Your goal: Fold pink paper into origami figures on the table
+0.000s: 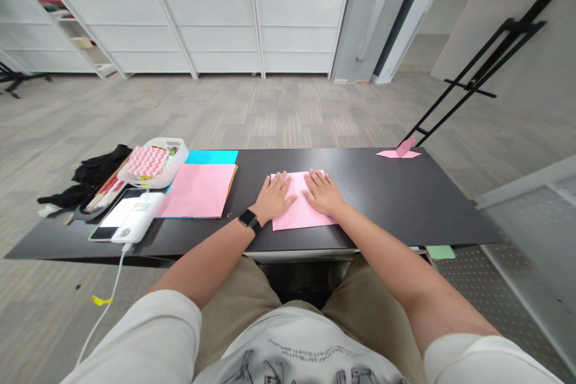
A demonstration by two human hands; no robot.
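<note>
A pink sheet of paper lies flat on the black table right in front of me. My left hand, with a black watch on its wrist, rests palm down on the sheet's left part, fingers stretched out. My right hand lies flat on the sheet's upper right part, fingers also spread. Neither hand grips anything.
A stack of coloured paper, pink on top and blue behind, lies to the left. Further left are a white tray of patterned sheets, a phone, a white power bank with a cable, and black cloth. A folded pink piece sits at the far right corner.
</note>
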